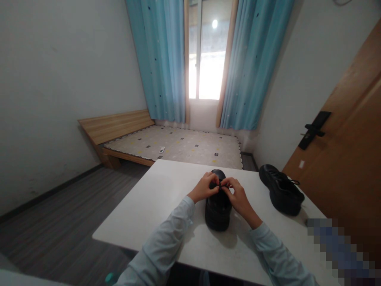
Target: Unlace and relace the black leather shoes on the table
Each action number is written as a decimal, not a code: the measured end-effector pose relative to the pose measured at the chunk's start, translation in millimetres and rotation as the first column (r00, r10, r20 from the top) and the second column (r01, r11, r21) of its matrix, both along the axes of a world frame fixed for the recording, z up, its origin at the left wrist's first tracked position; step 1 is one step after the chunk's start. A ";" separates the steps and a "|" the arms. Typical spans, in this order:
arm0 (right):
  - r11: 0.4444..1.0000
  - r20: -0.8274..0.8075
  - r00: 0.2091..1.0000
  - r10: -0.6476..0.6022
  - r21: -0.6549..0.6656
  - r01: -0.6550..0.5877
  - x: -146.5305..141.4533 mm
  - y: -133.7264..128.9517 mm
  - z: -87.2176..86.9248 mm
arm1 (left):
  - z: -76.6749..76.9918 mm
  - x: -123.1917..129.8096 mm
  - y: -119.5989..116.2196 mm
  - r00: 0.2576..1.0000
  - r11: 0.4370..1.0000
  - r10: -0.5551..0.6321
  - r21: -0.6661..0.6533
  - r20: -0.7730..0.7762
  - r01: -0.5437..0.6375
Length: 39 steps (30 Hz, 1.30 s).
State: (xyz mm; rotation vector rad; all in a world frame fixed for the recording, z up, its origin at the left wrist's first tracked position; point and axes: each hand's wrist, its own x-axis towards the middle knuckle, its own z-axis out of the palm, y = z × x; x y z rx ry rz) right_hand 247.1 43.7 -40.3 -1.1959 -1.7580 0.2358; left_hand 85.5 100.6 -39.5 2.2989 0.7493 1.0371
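Observation:
A black lace-up shoe (217, 216) stands upright on the white table (143, 210), its heel toward me and its toe pointing at the window. Over its front, my left hand (206, 186) pinches at the black shoelace from the left side. My right hand (236, 194) does the same from the right, thumb and forefinger pressed together. The fingertips of both hands nearly meet above the tongue. Dark lace against dark shoe makes the exact knot or loop hard to see. The matching black shoe (281, 190), with its lace showing, sits at the table's right edge.
Beyond the table is a low bed (178, 145) with a patterned mattress and a small white remote (162, 149). A wooden door (342, 159) with a black handle stands close on the right. Blue curtains (166, 59) frame the window. Part of the lower right is pixelated.

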 end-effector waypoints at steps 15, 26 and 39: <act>0.962 -0.513 0.858 -0.001 -0.236 -0.140 1.8 4.2 -1.4 | -1.7 1.4 -1.3 1.000 0.999 0.005 0.041 -0.003 -0.005; 0.958 -0.650 0.759 -0.030 -0.235 -0.163 1.2 4.9 -0.7 | -2.2 1.5 -1.3 1.000 1.000 0.009 0.014 0.017 -0.010; 0.972 -0.383 0.923 -0.020 -0.222 -0.071 16.3 4.4 4.1 | 1.6 -0.6 -1.0 0.999 1.000 -0.025 0.006 0.039 0.025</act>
